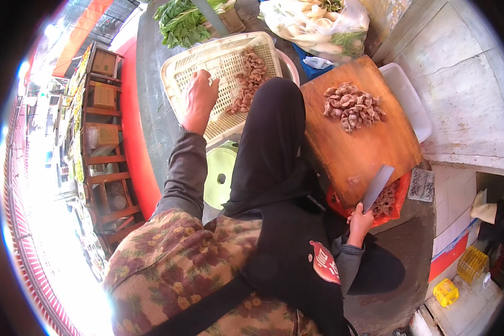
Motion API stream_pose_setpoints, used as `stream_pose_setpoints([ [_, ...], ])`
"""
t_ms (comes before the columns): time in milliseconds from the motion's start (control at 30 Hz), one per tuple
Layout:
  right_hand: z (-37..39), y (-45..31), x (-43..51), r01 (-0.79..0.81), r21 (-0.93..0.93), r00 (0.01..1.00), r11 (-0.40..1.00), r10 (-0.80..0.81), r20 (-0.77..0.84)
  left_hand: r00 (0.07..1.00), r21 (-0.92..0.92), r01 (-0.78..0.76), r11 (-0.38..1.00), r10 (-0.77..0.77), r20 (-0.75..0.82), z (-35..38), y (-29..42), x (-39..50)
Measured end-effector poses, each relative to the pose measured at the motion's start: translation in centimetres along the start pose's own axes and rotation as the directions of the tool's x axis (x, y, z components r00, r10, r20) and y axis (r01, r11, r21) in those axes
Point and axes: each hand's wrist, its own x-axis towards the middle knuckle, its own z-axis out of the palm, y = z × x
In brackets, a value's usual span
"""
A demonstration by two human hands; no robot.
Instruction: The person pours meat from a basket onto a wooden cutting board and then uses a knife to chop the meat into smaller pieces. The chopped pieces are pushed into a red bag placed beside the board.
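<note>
My left hand (199, 97), fingers curled, is over the left side of a cream plastic basket (174, 63); I cannot tell if anything is in it. Brownish meat pieces, probably gizzards, form a strip (248, 82) along the basket's right side. My right hand (360, 222) grips a cleaver (378, 187) by its handle, the blade over the near right edge of a wooden cutting board (353, 155). A heap of similar meat pieces (353, 107) sits on the board's far half. More pieces (386, 201) lie in a red plastic bag (397, 212) partly beneath the board.
Beside the board's right edge is a white plastic tub (407, 101). A bag of white radishes (319, 25) and leafy greens (180, 23) are at the back. A green plastic stool (218, 176) stands left of my raised knee (277, 122). Yellow containers (446, 292) stand lower right.
</note>
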Motion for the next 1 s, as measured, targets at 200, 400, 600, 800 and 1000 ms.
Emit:
stream_pose_setpoints([
  [200, -0.5, 3.4, 1.6, 0.302, -0.374, 0.901, 0.877, -0.390, -0.188, 0.899, -0.559, -0.377, 0.739, 0.437, -0.029, 0.6, 17.3, -6.1],
  [400, -0.4, -0.9, -1.7, 0.281, -0.459, 0.864, 0.843, -0.430, -0.260, 0.203, -0.687, -0.688, 0.233, 0.971, 0.126, 11.1, 26.6, -18.2],
  [600, -0.2, -1.1, -3.6, 0.229, -0.441, 0.931, 0.868, -0.328, -0.160, 0.155, -0.818, -0.571, 0.072, 0.988, -0.021, 16.4, 26.7, -21.0],
  [800, -0.2, -2.3, -3.9, 0.244, -0.478, 0.932, 0.844, -0.340, -0.125, 0.271, -0.757, -0.618, 0.211, 0.961, 0.047, 16.1, 26.7, -22.7],
  [1000, 0.6, -2.4, -4.3, 0.331, -0.540, 0.884, 0.774, -0.455, -0.111, 0.224, -0.754, -0.648, 0.108, 0.973, -0.053, 15.7, 27.1, -22.3],
])
